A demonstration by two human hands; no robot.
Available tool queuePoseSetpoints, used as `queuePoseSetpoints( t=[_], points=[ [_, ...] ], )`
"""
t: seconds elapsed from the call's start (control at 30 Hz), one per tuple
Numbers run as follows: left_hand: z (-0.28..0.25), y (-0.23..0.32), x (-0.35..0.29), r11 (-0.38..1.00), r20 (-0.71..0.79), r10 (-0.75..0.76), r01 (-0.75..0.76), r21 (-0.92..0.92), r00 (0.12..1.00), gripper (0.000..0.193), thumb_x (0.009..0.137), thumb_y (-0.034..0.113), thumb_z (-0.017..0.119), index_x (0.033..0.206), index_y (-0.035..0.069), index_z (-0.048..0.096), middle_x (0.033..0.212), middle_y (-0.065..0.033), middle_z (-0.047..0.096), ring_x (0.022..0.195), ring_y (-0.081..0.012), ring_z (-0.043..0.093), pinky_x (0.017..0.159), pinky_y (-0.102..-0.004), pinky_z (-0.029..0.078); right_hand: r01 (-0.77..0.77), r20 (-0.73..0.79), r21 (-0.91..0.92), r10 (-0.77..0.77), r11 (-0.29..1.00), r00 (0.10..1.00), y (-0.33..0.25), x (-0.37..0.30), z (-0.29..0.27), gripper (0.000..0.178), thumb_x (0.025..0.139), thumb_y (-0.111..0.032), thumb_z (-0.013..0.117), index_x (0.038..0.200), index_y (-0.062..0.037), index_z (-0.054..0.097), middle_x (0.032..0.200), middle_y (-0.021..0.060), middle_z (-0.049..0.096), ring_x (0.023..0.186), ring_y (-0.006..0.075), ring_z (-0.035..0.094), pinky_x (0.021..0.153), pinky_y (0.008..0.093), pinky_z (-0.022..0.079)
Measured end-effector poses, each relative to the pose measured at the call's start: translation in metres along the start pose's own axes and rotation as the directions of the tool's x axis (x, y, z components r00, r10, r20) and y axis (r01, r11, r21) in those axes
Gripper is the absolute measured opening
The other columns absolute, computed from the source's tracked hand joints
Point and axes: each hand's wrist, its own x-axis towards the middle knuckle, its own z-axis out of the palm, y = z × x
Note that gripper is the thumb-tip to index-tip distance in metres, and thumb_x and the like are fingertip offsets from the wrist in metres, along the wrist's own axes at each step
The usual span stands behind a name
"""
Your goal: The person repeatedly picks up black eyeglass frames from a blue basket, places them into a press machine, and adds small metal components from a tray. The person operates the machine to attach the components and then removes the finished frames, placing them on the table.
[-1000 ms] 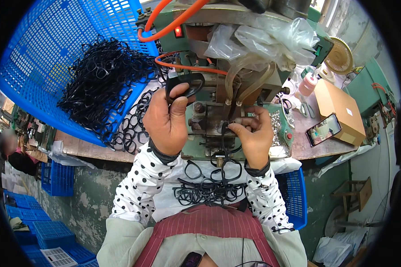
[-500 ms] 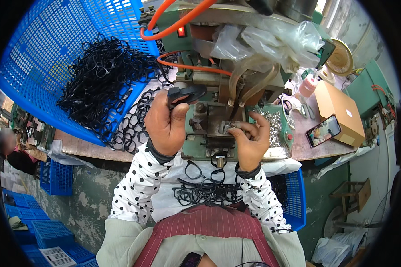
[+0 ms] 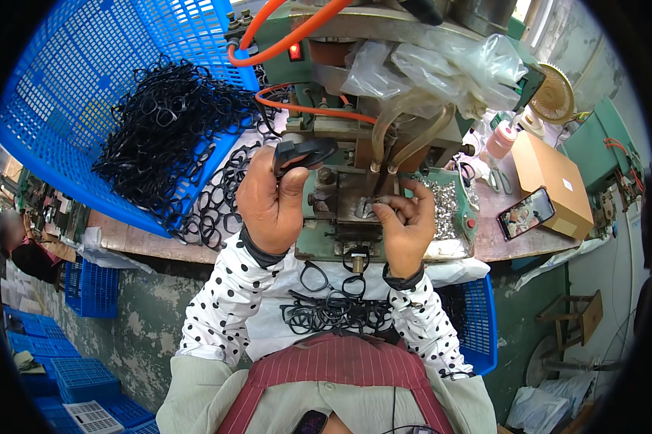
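Observation:
My left hand (image 3: 267, 206) is raised left of the press, closed on black eyeglass frames (image 3: 308, 152) held between thumb and fingers. My right hand (image 3: 411, 230) is at the steel block (image 3: 350, 189) of the green machine, thumb and forefinger pinched together by a small metal fixture (image 3: 364, 207). Whatever sits in that pinch is too small to make out. Right beside this hand lies a tray of small shiny metal parts (image 3: 445, 213). Across the white cloth on my lap, several black eyeglass frames (image 3: 337, 315) are piled.
A tilted blue basket (image 3: 44, 145) heaped with black frames (image 3: 170, 123) stands at the left. Orange hoses (image 3: 319, 110) and a clear plastic bag (image 3: 442, 69) hang over the machine. To the right are a phone (image 3: 526, 213), a cardboard box (image 3: 554, 181) and scissors (image 3: 500, 181).
My right hand has shifted slightly at the steel block, its fingers drawn a little closer together. The left hand keeps its hold on the frames, almost unmoved.

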Motion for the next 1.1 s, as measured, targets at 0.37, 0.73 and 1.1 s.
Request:
queuePoseSetpoints(
  t=[0.37, 0.73, 1.1],
  points=[
    [-0.002, -0.001, -0.001, 1.000, 0.015, -0.001, 0.001, 0.020, 1.000, 0.031, 0.100, 0.026, 0.052, 0.115, -0.002, 0.057, 0.106, -0.0103, 0.064, 0.086, -0.0145, 0.065, 0.073, -0.0236, 0.049, 0.268, 0.066, -0.288, -0.260, 0.919, 0.963, -0.006, 0.006, -0.013, 0.014, 0.076, 0.004, 0.072, 0.089, -0.0017, 0.071, 0.083, 0.0082, 0.069, 0.074, 0.0182, 0.059, 0.066, 0.0280, 0.046],
    [0.000, -0.002, 0.000, 1.000, 0.004, 0.010, -0.010, -0.006, 1.000, 0.029, 0.101, 0.024, 0.052, 0.115, -0.002, 0.057, 0.105, -0.0097, 0.064, 0.086, -0.0141, 0.064, 0.073, -0.0237, 0.049, 0.275, 0.072, -0.276, -0.265, 0.921, 0.961, -0.013, 0.009, -0.013, 0.014, 0.074, 0.005, 0.072, 0.086, -0.0026, 0.072, 0.082, 0.0077, 0.067, 0.081, 0.0191, 0.058, 0.074, 0.0291, 0.046],
    [0.000, -0.003, 0.001, 1.000, -0.002, 0.015, -0.015, -0.023, 1.000, 0.030, 0.101, 0.024, 0.052, 0.114, -0.002, 0.056, 0.106, -0.0100, 0.064, 0.086, -0.0151, 0.065, 0.073, -0.0242, 0.050, 0.301, 0.082, -0.267, -0.289, 0.915, 0.954, -0.011, 0.009, -0.007, 0.018, 0.068, 0.001, 0.079, 0.082, -0.0022, 0.069, 0.081, 0.0071, 0.060, 0.082, 0.0213, 0.058, 0.078, 0.0315, 0.045]
  ],
)
